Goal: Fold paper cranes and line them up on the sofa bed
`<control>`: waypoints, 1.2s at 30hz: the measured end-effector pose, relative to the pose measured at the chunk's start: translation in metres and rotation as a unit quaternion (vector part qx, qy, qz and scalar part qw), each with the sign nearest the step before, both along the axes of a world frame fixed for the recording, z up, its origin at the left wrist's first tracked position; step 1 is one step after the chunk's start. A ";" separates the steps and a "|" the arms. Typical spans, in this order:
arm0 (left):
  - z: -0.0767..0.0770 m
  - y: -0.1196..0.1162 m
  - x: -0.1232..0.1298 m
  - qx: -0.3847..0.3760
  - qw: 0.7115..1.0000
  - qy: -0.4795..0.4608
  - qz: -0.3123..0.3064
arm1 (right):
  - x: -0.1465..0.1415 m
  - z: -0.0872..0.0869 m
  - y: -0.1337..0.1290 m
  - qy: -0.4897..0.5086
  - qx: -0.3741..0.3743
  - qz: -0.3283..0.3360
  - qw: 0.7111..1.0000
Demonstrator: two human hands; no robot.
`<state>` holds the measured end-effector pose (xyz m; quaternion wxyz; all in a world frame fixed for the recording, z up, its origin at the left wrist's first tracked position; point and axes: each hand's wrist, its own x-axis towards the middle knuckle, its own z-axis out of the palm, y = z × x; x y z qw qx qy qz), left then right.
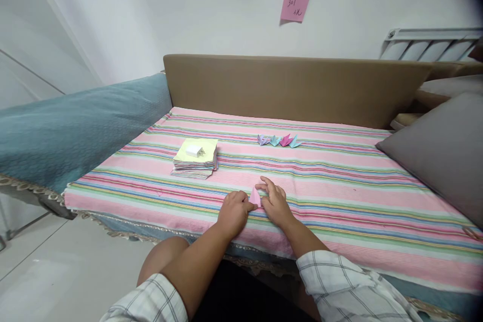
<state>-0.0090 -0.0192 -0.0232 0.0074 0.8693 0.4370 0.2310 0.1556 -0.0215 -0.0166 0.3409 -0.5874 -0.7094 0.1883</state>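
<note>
A small piece of pink folded paper (255,196), pointed at the top, lies on the striped cloth between my two hands. My left hand (234,212) has its fingers curled, and its thumb presses the paper's lower edge from the left. From the right, my right hand (276,205) grips the paper's side, with the index finger bent near the tip and the thumb low down. The fingers partly cover the paper's edges. Beyond my hands, several folded paper cranes (286,140) in purple, blue and deep pink stand in a row.
Left of my hands is a stack of square paper (195,165), yellow on top, with a small white box (193,150) on it. The striped cloth (339,181) covers the seat. A brown backrest (287,85) stands behind, a grey cushion (445,151) at right, a blue-covered armrest (86,121) at left.
</note>
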 end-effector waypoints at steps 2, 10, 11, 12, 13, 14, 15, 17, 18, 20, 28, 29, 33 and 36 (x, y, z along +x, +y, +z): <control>0.001 0.000 0.000 -0.002 1.000 0.002 0.000 | 0.001 0.000 -0.001 0.005 0.004 0.012 1.000; 0.002 0.000 0.000 -0.007 1.000 -0.003 -0.001 | 0.005 0.000 -0.001 0.026 0.009 -0.006 1.000; 0.002 -0.001 0.000 -0.006 1.000 -0.004 0.000 | 0.005 0.001 -0.001 0.028 0.009 0.001 1.000; 0.002 -0.001 0.000 -0.006 1.000 -0.006 0.001 | 0.005 0.002 -0.002 0.026 0.007 0.008 1.000; 0.002 -0.001 0.000 -0.007 1.000 -0.006 0.001 | 0.005 0.002 -0.003 0.019 0.002 0.013 1.000; 0.002 -0.001 0.001 -0.009 1.000 -0.007 0.002 | 0.005 0.003 -0.003 0.010 -0.003 0.015 1.000; 0.003 -0.001 0.001 -0.013 1.000 -0.009 0.004 | 0.005 0.003 -0.004 0.002 -0.007 0.014 1.000; 0.005 -0.001 0.002 -0.027 0.999 -0.016 0.011 | 0.005 0.004 -0.005 -0.009 -0.010 0.012 1.000; 0.006 -0.001 0.002 -0.038 0.999 -0.022 0.016 | 0.004 0.004 -0.005 -0.013 -0.011 0.013 1.000; 0.010 0.000 0.003 -0.067 0.997 -0.038 0.027 | 0.004 0.003 -0.004 -0.020 -0.011 0.014 1.000; 0.012 0.004 0.003 -0.116 0.985 -0.113 0.060 | 0.004 0.005 -0.004 -0.037 -0.012 0.017 0.999; 0.011 0.004 0.003 -0.109 0.985 -0.114 0.070 | 0.004 0.005 -0.004 -0.038 -0.011 0.016 0.999; 0.010 0.003 0.004 -0.078 0.989 -0.079 0.094 | 0.004 0.003 -0.003 -0.042 -0.007 0.016 0.999; 0.012 0.004 0.004 -0.084 0.989 -0.053 0.105 | 0.005 0.001 -0.003 -0.045 -0.005 0.013 0.999</control>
